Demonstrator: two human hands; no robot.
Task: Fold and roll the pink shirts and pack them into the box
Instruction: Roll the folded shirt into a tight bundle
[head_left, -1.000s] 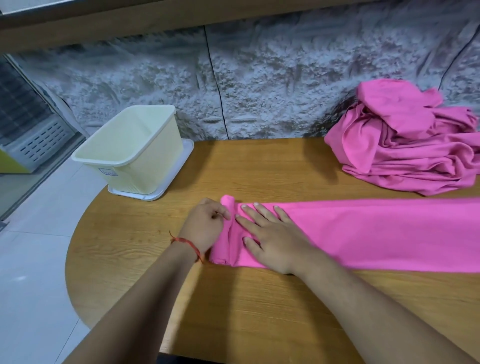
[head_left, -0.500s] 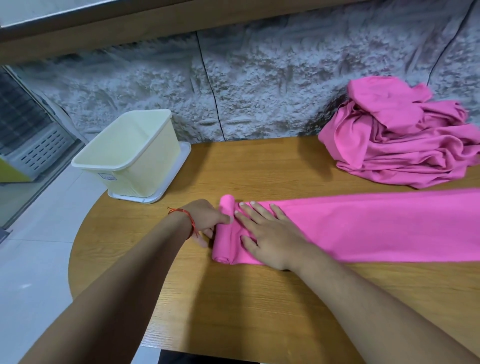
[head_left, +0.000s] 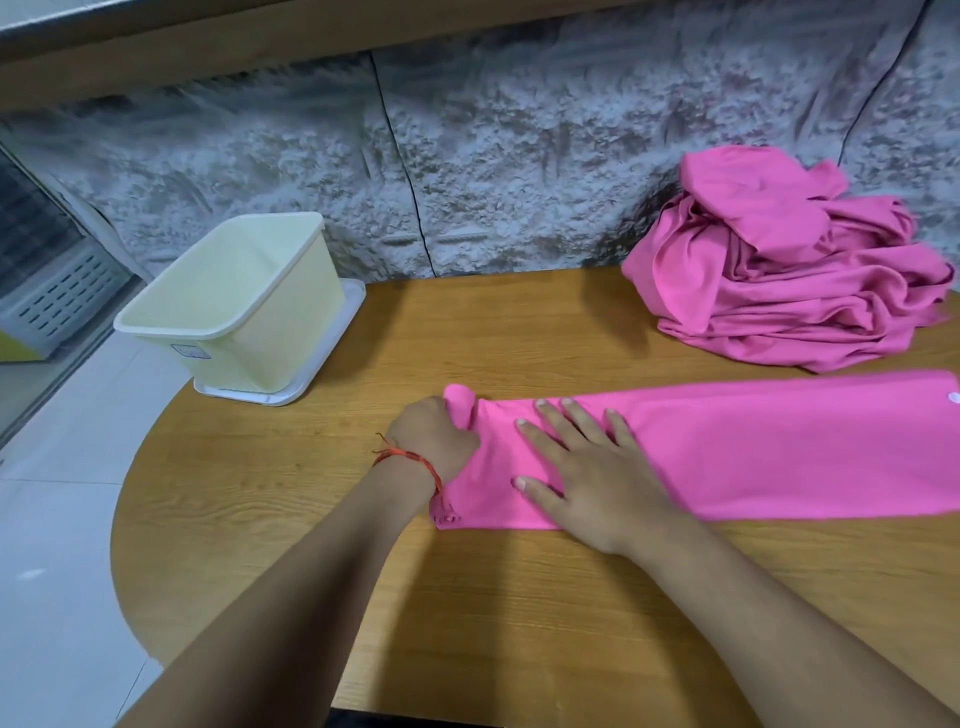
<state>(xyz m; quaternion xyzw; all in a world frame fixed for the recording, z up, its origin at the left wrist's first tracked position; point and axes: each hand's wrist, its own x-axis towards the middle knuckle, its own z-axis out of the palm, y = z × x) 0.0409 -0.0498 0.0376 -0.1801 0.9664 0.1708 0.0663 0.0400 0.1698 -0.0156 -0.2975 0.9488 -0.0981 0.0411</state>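
Both my forearms are reaching in over the near edge of the worktop (head_left: 311, 545), the left one wearing a red thread bracelet (head_left: 410, 460) at the wrist. My left hand (head_left: 434, 441) is curling its fingers round the rolled end (head_left: 460, 402) of the folded shirt (head_left: 753, 452), gripping the roll from its left side (the fingertips are tucked under the cloth, so I cannot tell exactly how they lie). Just beside it, my right hand (head_left: 587, 467) is lying flat with its fingers spread, pressing down on the shirt immediately to the right of the roll. The two hands are sitting close together but not touching.

The shirt is lying as a long pink strip across the middle of the worktop, running from the roll under my left hand out to the right edge of the view, roughly parallel to the near edge.

Farther back, the cream box (head_left: 244, 306) is standing upright at the far left corner of the worktop, resting on a white tray (head_left: 332, 358), well apart from the shirt. At the far right corner, the pile of pink shirts (head_left: 789, 280) is sitting crumpled, its near edge just beside the strip. A grey stone wall (head_left: 519, 156) is running along the far edge behind both.
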